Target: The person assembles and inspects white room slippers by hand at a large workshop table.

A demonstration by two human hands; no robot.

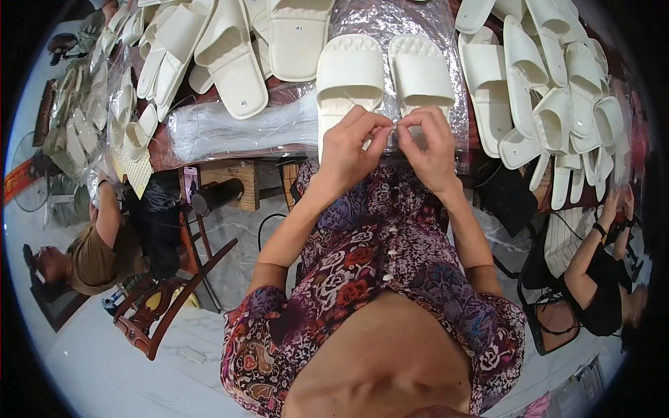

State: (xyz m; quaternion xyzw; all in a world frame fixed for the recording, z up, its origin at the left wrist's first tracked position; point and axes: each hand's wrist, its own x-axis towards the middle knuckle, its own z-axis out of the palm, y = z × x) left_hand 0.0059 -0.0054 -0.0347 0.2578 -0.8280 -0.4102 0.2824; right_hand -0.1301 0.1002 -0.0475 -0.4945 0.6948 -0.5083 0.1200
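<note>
The left hand [352, 145] and right hand [428, 148], fingertips pinched, nearly meet at upper centre by white slippers [421, 66]; anything held is too small to tell.

the slippers [350, 66] are cream, the floral garment [355, 258] purple, red and white.
</note>
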